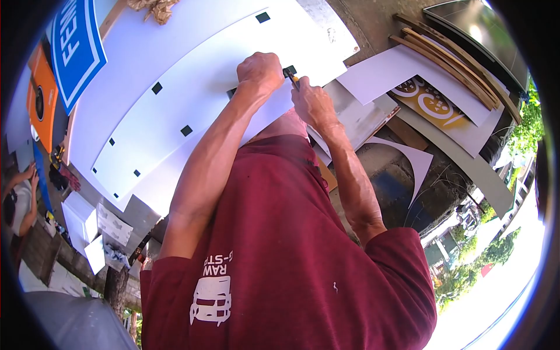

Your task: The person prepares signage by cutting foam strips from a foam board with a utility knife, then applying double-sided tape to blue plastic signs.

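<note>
Head view: right hand [312, 106] closed round a yellow tool [296, 80], its long axis running forward-left to a dark square [290, 70] on the white sheet [204, 84]. Left hand [260, 71], nearer the square, curled over the sheet; grip cannot be told.

Blue sign [77, 55] nr orange pnl [50, 96]
</note>
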Tool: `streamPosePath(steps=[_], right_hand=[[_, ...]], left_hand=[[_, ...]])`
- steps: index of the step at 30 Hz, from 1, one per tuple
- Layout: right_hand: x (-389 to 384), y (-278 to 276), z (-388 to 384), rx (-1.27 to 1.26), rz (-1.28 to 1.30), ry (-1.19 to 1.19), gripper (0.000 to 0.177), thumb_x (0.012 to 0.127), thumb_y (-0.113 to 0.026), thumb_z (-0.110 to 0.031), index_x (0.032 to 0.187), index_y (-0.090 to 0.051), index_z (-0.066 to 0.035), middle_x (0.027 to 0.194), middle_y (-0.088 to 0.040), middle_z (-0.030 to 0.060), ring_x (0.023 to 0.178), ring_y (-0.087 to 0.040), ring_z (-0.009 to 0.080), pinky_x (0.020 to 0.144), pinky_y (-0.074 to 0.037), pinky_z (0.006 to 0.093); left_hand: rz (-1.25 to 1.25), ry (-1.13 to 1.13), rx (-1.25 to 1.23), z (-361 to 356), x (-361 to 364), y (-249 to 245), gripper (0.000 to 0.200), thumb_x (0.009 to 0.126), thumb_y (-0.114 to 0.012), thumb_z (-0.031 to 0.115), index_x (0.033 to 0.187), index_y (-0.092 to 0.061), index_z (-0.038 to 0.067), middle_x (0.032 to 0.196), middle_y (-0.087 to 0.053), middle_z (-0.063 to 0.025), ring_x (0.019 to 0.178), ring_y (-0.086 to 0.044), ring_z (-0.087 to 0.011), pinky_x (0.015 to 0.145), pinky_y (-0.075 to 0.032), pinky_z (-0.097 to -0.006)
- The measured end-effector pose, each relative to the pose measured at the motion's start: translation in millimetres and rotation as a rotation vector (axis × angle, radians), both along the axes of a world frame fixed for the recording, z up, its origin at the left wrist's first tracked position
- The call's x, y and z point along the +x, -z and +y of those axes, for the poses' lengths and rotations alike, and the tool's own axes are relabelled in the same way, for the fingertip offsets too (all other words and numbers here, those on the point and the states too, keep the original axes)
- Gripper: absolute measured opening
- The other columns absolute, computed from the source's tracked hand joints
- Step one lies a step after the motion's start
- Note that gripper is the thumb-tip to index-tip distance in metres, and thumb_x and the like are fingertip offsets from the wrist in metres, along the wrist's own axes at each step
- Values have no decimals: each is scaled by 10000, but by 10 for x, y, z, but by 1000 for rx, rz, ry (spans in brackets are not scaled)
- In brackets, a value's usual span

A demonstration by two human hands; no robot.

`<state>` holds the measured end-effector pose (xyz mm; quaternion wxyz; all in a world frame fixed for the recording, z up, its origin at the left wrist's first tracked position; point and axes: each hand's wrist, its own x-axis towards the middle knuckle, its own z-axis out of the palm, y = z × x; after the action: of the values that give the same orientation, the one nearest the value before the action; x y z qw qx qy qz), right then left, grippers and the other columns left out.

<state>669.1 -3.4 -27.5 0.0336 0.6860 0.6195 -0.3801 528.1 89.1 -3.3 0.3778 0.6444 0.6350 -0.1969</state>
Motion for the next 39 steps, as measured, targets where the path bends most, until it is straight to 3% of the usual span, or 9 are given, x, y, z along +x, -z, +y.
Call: streamPosePath(steps=[8, 11, 14, 17, 20, 27, 28, 32, 39], right_hand=[[-122, -12, -27, 81, -95, -55, 220, 954, -477, -171, 1016, -488, 40, 799, -686, 293, 764, -693, 468, 691, -553, 538], [-164, -38, -34, 100, -105, -48, 201, 939, -484, -154, 994, -498, 40, 781, -687, 285, 744, -697, 458, 680, -562, 523], [-144, -5, -32, 81, -88, -46, 261, 967, -506, -211, 1031, -489, 42, 779, -676, 292, 745, -668, 497, 686, -520, 569], [-97, -61, -123, 36, -90, -57, 265, 959, -516, -208, 1025, -492, 47, 786, -675, 290, 756, -669, 489, 690, -517, 576], [82, -177, -348, -61, -155, -105, 199, 913, -544, -143, 994, -511, 36, 841, -684, 297, 816, -695, 452, 724, -548, 535], [293, -38, -182, 177, 188, 309, 462, 908, -676, -409, 1067, -567, 10, 755, -669, 185, 733, -676, 372, 697, -500, 465], [240, -25, -42, 134, 121, 331, 553, 825, -760, -491, 1042, -608, -6, 845, -694, 246, 816, -685, 410, 750, -523, 488], [19, 31, 408, -19, -88, 286, 625, 728, -803, -598, 930, -711, -14, 834, -729, 153, 817, -712, 317, 735, -545, 418], [143, 115, 747, -278, 42, 298, 519, 697, -888, -477, 689, -654, -14, 587, -620, 56, 476, -608, 159, 471, -497, 291]], left_hand=[[-6, 13, 6, 2, 3, -11, 250, 833, -686, 168, 1035, -763, 41, 1079, -729, -188, 1035, -708, -338, 847, -576, -394], [29, 56, 68, -17, -8, 65, 209, 875, -631, 203, 807, -728, 32, 608, -691, -91, 548, -691, -195, 655, -579, -353], [18, 54, 83, -25, -3, 54, 203, 875, -624, 198, 819, -731, 35, 606, -690, -90, 557, -693, -194, 664, -579, -354], [0, 4, -28, 21, -6, -8, 250, 825, -673, 153, 1032, -762, 47, 1103, -722, -195, 1053, -704, -333, 854, -575, -394], [44, 71, 83, 10, -51, 73, 220, 873, -611, 208, 810, -733, 36, 588, -680, -87, 526, -672, -192, 640, -568, -342], [-269, -98, -78, -43, -513, -296, 319, 881, -673, 334, 878, -756, 26, 539, -613, -65, 421, -576, -153, 541, -520, -326], [-323, -140, -74, -89, -601, -375, 341, 881, -681, 351, 908, -760, 20, 541, -607, -66, 416, -569, -146, 516, -506, -316], [-441, -293, -60, -356, -939, -543, 384, 910, -698, 352, 1054, -757, 1, 571, -599, -63, 407, -523, -118, 424, -444, -280], [-559, -558, 97, -1224, -1564, -439, 374, 903, -756, 313, 1155, -739, 37, 665, -640, -38, 501, -532, -82, 423, -436, -263]])
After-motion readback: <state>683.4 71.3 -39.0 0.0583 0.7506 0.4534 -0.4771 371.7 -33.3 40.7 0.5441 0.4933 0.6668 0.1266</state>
